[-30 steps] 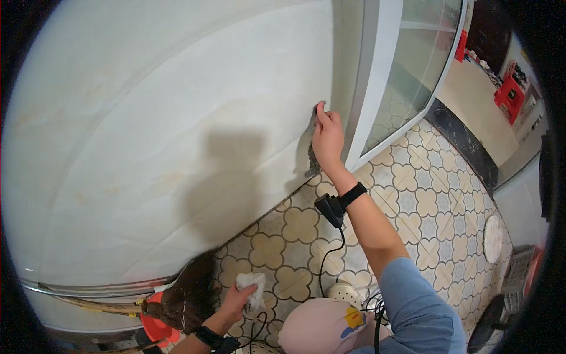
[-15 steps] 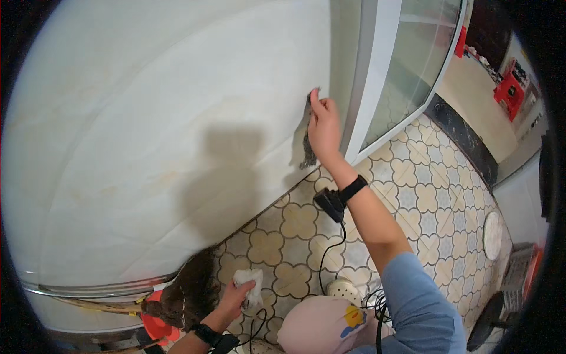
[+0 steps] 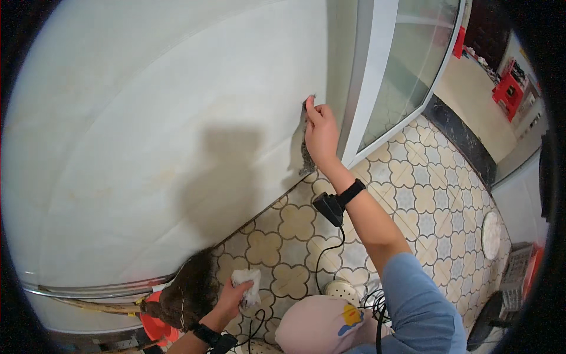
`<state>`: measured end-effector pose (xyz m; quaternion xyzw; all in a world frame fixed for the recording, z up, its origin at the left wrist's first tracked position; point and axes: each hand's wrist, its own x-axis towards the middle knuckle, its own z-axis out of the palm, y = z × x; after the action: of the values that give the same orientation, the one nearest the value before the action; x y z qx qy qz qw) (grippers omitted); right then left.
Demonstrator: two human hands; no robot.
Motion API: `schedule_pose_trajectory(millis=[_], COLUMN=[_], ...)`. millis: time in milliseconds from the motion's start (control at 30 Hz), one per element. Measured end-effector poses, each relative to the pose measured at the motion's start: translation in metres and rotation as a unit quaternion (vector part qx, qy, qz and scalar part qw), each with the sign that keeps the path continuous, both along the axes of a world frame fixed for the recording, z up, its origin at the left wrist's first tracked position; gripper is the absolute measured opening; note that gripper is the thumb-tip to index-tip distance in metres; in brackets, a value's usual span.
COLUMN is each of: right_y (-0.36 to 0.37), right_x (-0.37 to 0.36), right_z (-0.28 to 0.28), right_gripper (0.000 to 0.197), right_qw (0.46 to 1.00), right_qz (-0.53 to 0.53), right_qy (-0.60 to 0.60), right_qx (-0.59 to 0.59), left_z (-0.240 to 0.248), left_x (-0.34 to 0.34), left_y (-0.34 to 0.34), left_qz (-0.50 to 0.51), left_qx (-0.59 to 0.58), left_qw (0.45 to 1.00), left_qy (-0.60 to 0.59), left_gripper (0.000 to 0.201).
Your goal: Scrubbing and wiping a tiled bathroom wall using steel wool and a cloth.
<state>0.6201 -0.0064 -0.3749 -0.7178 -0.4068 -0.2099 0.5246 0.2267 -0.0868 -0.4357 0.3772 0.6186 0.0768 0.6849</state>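
My right hand (image 3: 322, 135) reaches forward, close to the white wall (image 3: 147, 88), with its thumb and fingers pinched together. From the pinch hangs a dark grey, ragged strip of fluffy material (image 3: 306, 160); most of it is behind the hand and its exact kind is unclear. Low in the view, my left hand (image 3: 230, 302) is closed on a crumpled white tissue (image 3: 250, 282), held above the tiled floor (image 3: 295, 218). Each wrist wears a black band with a small device, and a cable runs from the right device.
A white-framed glass door (image 3: 407, 76) stands open just right of my right hand. A brown broom (image 3: 188, 289) and a red dustpan-like object (image 3: 154, 327) rest at lower left. Further right are a round white disc (image 3: 491, 236), a grey crate (image 3: 519, 268) and a red stool (image 3: 508, 95).
My right hand has shifted slightly down and left along the wall with the grey strip. My left hand has barely moved and keeps the tissue.
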Motion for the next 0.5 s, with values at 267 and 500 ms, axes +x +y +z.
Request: schedule_pose_trajectory(millis=[267,500], right_y=[-0.004,-0.004], right_x=[0.004,0.015], right_z=[0.002,0.017], right_gripper=[0.046,0.049], right_qw=[1.0,1.0], right_qz=[0.022,-0.002], right_qy=[-0.009,0.005], right_qx=[-0.02,-0.004], left_z=[0.012,-0.006], left_x=[0.003,-0.009], left_y=[0.0,0.009], left_qz=[-0.015,-0.01], left_qx=[-0.012,-0.016], left_qw=[1.0,0.999], left_qy=[0.002,-0.044], left_gripper=[0.059,0.065])
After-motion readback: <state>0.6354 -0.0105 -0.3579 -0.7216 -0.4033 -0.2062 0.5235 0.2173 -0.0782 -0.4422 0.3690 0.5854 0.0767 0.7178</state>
